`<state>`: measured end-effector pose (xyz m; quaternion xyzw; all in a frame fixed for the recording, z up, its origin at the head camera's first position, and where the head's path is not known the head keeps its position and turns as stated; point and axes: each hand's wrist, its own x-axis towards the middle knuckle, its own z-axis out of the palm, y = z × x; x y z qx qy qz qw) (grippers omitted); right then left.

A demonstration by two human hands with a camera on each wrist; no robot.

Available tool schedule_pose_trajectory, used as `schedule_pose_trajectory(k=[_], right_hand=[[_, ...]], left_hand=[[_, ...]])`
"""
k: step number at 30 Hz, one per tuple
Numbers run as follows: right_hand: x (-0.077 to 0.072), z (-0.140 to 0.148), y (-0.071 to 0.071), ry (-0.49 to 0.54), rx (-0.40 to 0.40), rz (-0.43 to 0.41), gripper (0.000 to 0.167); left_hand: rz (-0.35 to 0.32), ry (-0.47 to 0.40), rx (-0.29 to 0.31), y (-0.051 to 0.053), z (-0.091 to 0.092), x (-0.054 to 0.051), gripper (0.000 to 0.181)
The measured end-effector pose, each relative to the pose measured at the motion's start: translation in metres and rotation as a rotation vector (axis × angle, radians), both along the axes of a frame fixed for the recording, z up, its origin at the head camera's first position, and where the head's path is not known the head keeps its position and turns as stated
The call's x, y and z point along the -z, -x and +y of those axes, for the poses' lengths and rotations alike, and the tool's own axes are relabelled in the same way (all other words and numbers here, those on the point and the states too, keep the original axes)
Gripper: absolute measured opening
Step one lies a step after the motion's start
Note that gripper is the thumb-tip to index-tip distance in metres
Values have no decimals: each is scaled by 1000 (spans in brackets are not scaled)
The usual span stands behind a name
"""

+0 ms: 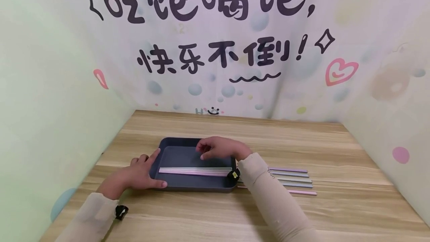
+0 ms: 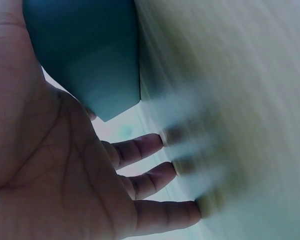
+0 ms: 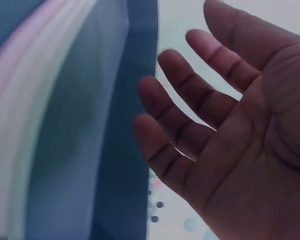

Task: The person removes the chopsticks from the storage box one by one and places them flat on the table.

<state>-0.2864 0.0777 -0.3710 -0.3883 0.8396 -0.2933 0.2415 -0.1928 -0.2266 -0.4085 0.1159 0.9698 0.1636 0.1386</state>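
A dark grey rectangular tray lies on the table with several pale pink and whitish chopsticks side by side in it. My left hand is spread along the tray's left end, its thumb over the front left corner and its index finger by the back left side. In the left wrist view, the other fingers extend beside the tray toward the table. Over the back right part of the tray hovers my right hand, holding nothing. Its fingers are loosely bent in the right wrist view.
More chopsticks, grey, purple and pink, lie in a spread row right of the tray, partly hidden by the right sleeve. The wooden table meets a printed cloth wall at the back and pale walls at both sides.
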Motion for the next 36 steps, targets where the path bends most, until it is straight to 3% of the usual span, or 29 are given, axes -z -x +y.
schedule_pose_trajectory(k=[6, 13, 20, 36], right_hand=[[17, -10, 2, -33, 10, 35, 27], [27, -21, -2, -85, -16, 120, 25], [40, -27, -3, -72, -12, 183, 20], [48, -26, -7, -105, 19, 247, 19]], left_hand=[[-2, -4, -4, 0, 0, 1, 125], [-8, 13, -4, 1, 0, 0, 124], [-14, 20, -3, 1, 1, -1, 124], [-11, 7, 3, 1, 0, -1, 126]])
